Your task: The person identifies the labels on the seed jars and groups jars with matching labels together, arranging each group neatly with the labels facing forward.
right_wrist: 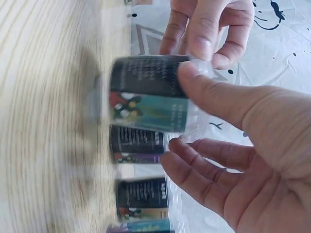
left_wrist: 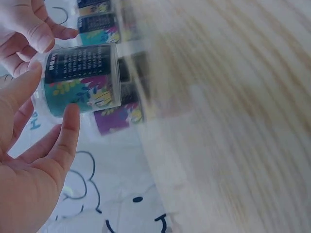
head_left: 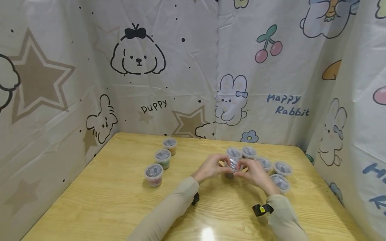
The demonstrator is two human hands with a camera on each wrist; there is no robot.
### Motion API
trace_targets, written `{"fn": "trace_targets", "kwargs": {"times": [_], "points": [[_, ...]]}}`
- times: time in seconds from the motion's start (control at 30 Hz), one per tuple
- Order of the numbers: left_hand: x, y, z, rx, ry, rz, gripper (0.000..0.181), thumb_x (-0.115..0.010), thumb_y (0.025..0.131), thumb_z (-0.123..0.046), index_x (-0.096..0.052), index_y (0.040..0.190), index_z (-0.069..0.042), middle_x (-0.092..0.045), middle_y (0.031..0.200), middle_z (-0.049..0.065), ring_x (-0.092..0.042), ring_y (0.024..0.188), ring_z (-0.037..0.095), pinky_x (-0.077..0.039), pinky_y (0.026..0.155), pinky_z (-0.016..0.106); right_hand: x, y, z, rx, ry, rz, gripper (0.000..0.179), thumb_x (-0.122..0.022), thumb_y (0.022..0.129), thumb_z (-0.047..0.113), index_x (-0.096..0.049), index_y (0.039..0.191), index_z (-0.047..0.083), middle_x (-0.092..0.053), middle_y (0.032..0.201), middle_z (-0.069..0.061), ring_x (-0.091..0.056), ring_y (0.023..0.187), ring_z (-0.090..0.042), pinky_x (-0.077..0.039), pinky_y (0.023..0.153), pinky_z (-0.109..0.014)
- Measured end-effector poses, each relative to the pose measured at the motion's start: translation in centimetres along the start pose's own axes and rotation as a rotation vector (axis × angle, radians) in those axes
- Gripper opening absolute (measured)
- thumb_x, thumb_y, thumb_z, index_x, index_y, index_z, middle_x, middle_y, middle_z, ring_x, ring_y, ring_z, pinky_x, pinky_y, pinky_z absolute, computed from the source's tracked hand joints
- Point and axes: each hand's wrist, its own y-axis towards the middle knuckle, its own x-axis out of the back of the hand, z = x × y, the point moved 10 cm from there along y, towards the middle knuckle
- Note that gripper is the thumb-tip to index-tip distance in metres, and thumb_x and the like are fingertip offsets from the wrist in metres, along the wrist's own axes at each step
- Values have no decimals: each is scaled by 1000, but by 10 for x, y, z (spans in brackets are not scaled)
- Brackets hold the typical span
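Worktop (head_left: 90, 201) is kinda crowded, so keep that teal-labelled tub (left_wrist: 80, 80) level, left hand (head_left: 211, 168) and right hand (head_left: 254, 172) fingers both gripping it.

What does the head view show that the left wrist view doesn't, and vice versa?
Only the head view shows the row of three tubs on the table's left side, the "puppy" lettering and the cherry print.

Only the left wrist view shows the held tub's teal label clearly, with its printed pattern, and a purple label on a tub behind it.

Both show the left hand and right hand at the held tub, plus the wooden tabletop.
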Motion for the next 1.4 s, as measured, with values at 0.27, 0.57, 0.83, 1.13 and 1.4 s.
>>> {"fn": "trace_targets", "kwargs": {"times": [0.27,0.57,0.83,1.13,1.4], "points": [[29,-13,1,14,-63,-136,17,-74,88,-27,-68,102,-19,-68,115,-2,-62,108,15,-56,83,22,-1,4,17,-3,92,-79,17,-71,91,24,-57,95,15,-67,89,-4,-66,82,-19,-52,67,-32],[59,-27,-1,-5,-175,-261,29,-73,90,-29,-67,116,-17,-68,120,3,-63,110,18,-57,86,30,1,14,34,-20,243,-149,21,-70,92,28,-55,99,14,-65,101,-8,-68,98,-29,-58,84,-46],[66,-33,3,-15,-264,-290,33,-72,91,-28,-66,121,-17,-67,123,5,-63,114,22,-55,94,37,-2,18,37,-77,326,-177,22,-72,90,26,-57,97,11,-64,102,-8,-65,106,-25,-56,92,-41],[70,-35,11,15,-306,-310,38,-72,91,-20,-63,127,-13,-65,126,10,-62,115,27,-55,94,44,-2,22,39,-127,382,-240,31,-80,83,31,-60,93,9,-67,102,-9,-68,101,-25,-58,90,-38],[76,-38,11,-11,-256,-302,44,-69,93,-27,-58,135,-17,-65,128,9,-63,112,25,-53,94,45,-4,20,35,-158,413,-289,34,-78,84,39,-61,92,11,-69,103,-7,-68,101,-23,-58,89,-38]]}}
